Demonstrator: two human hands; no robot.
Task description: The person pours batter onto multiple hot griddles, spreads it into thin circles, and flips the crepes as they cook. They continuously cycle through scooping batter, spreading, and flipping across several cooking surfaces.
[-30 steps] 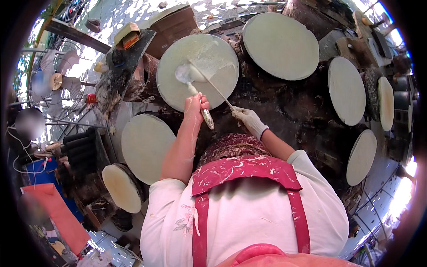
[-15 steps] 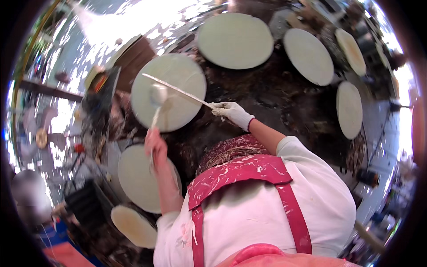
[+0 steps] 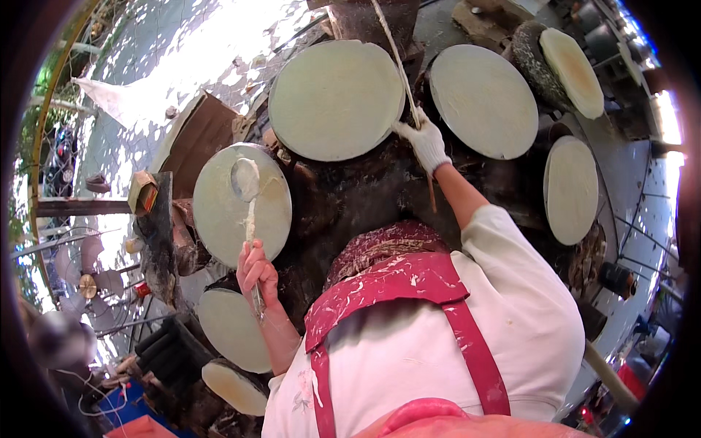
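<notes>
My bare left hand (image 3: 257, 274) is wrapped round the handle of a batter-coated ladle (image 3: 247, 178). The ladle's bowl lies over the left round griddle, which bears a pale sheet of batter (image 3: 219, 204). A white glove covers my right hand (image 3: 423, 140), closed round a long thin stick (image 3: 392, 45) that points away from me. Its lower end sticks out below my wrist. That hand is by the right edge of the far round griddle with its own pale sheet (image 3: 332, 102). Whether the glove touches that sheet, I cannot tell.
More round pale sheets lie to the right (image 3: 483, 101), at the far right (image 3: 571, 190) and at the lower left (image 3: 232, 330). A browned flatbread (image 3: 573, 73) leans at the upper right. A brown cardboard box (image 3: 201, 135) and a dark post (image 3: 155, 237) stand left.
My right hand has moved away and to the right with the stick, from the left griddle to the far one. The stick now points away. My left hand has lowered slightly with the ladle.
</notes>
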